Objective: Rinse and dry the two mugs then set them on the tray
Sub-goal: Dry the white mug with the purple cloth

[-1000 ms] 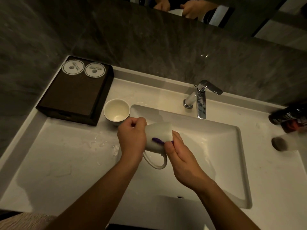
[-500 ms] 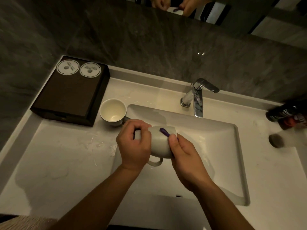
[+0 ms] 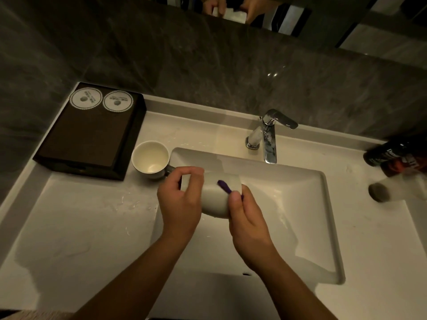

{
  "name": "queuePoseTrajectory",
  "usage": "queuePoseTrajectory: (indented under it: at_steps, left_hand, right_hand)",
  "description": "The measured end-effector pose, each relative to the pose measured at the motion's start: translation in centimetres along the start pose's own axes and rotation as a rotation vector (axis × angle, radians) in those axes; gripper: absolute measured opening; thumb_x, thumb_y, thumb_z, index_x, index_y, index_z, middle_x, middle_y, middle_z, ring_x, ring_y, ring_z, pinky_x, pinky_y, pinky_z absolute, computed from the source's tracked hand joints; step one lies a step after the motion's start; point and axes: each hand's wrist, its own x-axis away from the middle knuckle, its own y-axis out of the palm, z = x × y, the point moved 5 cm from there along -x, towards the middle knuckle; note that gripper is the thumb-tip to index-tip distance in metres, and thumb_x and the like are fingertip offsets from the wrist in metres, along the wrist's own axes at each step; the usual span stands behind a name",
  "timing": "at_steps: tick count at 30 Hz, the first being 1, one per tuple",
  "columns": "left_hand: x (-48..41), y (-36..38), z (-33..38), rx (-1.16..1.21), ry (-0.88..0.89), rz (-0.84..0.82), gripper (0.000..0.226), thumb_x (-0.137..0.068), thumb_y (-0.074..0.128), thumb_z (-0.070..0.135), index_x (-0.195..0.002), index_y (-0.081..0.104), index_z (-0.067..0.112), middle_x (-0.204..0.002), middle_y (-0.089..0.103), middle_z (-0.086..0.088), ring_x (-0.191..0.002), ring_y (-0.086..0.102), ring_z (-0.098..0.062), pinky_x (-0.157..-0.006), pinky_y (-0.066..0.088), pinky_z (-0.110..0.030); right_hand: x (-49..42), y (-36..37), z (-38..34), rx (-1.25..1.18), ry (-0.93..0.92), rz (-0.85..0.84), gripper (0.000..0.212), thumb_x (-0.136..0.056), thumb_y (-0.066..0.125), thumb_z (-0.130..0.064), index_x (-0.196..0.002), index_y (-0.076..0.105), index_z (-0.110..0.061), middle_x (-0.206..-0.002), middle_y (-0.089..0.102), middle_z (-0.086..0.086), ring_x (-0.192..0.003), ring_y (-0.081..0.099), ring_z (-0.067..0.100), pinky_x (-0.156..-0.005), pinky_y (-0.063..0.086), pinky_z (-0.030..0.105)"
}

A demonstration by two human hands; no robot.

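Currently, held mug (image 3: 216, 199): on its side above the sink (image 3: 300, 204), between both hands.
Left hand (image 3: 179, 202): fingers curled round one end.
Right hand (image 3: 247, 220): fingers clamped on the other end, thumb on the wall.
Second mug (image 3: 151, 158): upright on the counter (image 3: 80, 215), just beside the tray (image 3: 87, 135).
Handling: likely rigid, breakable, slick if wet; grip firmly round the body.

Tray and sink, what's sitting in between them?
A mug stands upright on the counter, between the tray and the sink. The head view shows it.
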Motion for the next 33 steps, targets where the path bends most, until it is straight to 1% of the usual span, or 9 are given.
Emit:
queuePoseTrajectory:
  at_steps: [2,4,7,10,14,18,25,30,33]
  left_hand:
    - [0.3,-0.1,0.1,-0.021,0.176,-0.056,0.03,-0.089,0.061,0.039,-0.103,0.074,0.016,-0.104,0.073,0.012,-0.096,0.068,-0.005,-0.075,0.055,-0.015]
    - [-0.1,0.1,-0.4,-0.011,0.101,-0.133,0.031,-0.092,0.06,0.038,-0.116,0.069,0.021,-0.115,0.07,0.01,-0.104,0.067,-0.005,-0.079,0.055,-0.015]
    - [-0.7,0.8,-2.3,0.162,-0.48,-0.245,0.027,-0.099,0.06,0.027,-0.126,0.062,0.023,-0.132,0.065,-0.006,-0.113,0.065,-0.019,-0.093,0.059,-0.041]
    - [-0.2,1.1,-2.6,0.289,-0.837,-0.266,0.033,-0.098,0.063,0.041,-0.123,0.061,0.019,-0.122,0.066,-0.016,-0.109,0.068,-0.037,-0.079,0.063,-0.057]
    - [0.0,1.2,-2.4,0.216,-0.707,-0.139,0.011,-0.102,0.061,0.039,-0.097,0.058,0.03,-0.111,0.064,-0.008,-0.102,0.065,-0.032,-0.067,0.062,-0.046]
    - [0.1,0.9,-2.6,0.172,-0.579,-0.072,0.009,-0.102,0.06,0.036,-0.094,0.059,0.032,-0.108,0.065,-0.004,-0.096,0.065,-0.024,-0.07,0.061,-0.041]
    - [0.4,-0.2,-2.3,-0.016,0.138,-0.241,0.037,-0.092,0.06,0.039,-0.129,0.051,0.036,-0.128,0.058,0.021,-0.109,0.062,0.007,-0.08,0.053,-0.011]
    - [-1.1,1.2,-4.1,0.212,-0.753,-0.345,0.038,-0.093,0.067,0.048,-0.117,0.071,0.019,-0.119,0.073,-0.016,-0.107,0.071,-0.032,-0.084,0.061,-0.049]
    - [-1.4,1.3,-3.5,0.044,-0.746,-0.253,0.035,-0.098,0.063,0.05,-0.097,0.072,0.017,-0.102,0.075,-0.012,-0.094,0.072,-0.03,-0.076,0.062,-0.046]
  right_hand:
    - [-0.6,0.0,0.7,-0.032,0.079,-0.012,0.081,-0.088,0.034,-0.082,-0.145,0.046,-0.025,-0.137,0.056,0.003,-0.124,0.055,0.018,-0.107,0.049,0.046]
    - [-0.8,0.0,0.8,-0.021,0.057,-0.015,0.082,-0.086,0.034,-0.082,-0.141,0.049,-0.024,-0.136,0.057,0.007,-0.118,0.056,0.016,-0.105,0.049,0.043]
    - [-0.3,-0.1,-0.1,0.048,-0.088,0.039,0.031,-0.099,0.035,-0.053,-0.119,0.053,-0.038,-0.108,0.064,-0.015,-0.099,0.058,0.003,-0.084,0.047,0.017]
    - [0.0,0.6,0.2,0.079,-0.124,0.036,0.028,-0.099,0.037,-0.045,-0.126,0.037,-0.051,-0.111,0.055,-0.034,-0.108,0.056,-0.013,-0.085,0.047,0.007]
    - [0.3,1.8,0.4,0.054,-0.155,0.024,0.047,-0.098,0.038,-0.043,-0.142,0.022,-0.048,-0.125,0.046,-0.037,-0.111,0.051,-0.025,-0.089,0.044,0.003]
    - [0.2,1.6,0.2,0.121,-0.213,0.064,0.032,-0.102,0.035,-0.044,-0.133,0.041,-0.041,-0.109,0.057,-0.042,-0.108,0.058,-0.013,-0.085,0.047,0.007]
    - [-0.2,0.3,-0.9,0.004,-0.141,0.049,0.029,-0.104,0.038,-0.042,-0.127,0.054,-0.034,-0.105,0.064,-0.015,-0.102,0.061,0.007,-0.085,0.051,0.022]
    - [0.2,1.4,0.4,0.102,-0.196,0.09,0.034,-0.106,0.038,-0.038,-0.139,0.043,-0.032,-0.118,0.06,-0.027,-0.111,0.059,-0.005,-0.089,0.048,0.013]
    - [0.6,2.4,0.9,0.11,-0.22,0.052,0.045,-0.104,0.039,-0.039,-0.145,0.042,-0.023,-0.129,0.062,-0.013,-0.117,0.06,0.002,-0.097,0.05,0.019]
